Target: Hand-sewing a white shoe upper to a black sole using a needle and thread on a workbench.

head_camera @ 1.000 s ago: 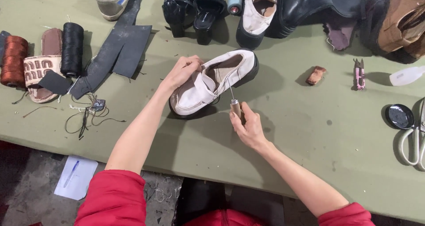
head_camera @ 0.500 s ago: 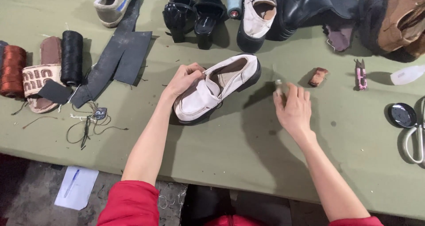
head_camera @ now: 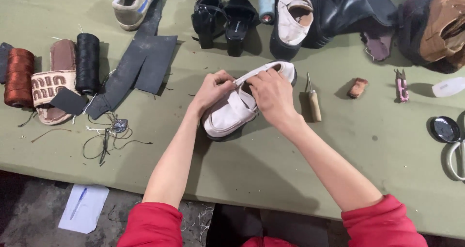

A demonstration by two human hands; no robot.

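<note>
Two hands meet on the white shoe (head_camera: 230, 114), which lies on its side near the middle of the green table (head_camera: 271, 169). The left hand (head_camera: 214, 88) curls its fingers over the near edge of the opening and grips it; the right hand (head_camera: 272, 96) lies over the strap and upper with fingers bent down, but whether they pinch the edge or only press on it cannot be told. An awl (head_camera: 313, 101) with a wooden handle lies just beside the shoe on the right, apart from both hands. To work the upper well, the person would likely do best to keep the sole braced against the table, hold both sides of the opening evenly, and pull gently so the seam is not strained. Dark thread (head_camera: 109, 138) lies loose well to the left.
</note>
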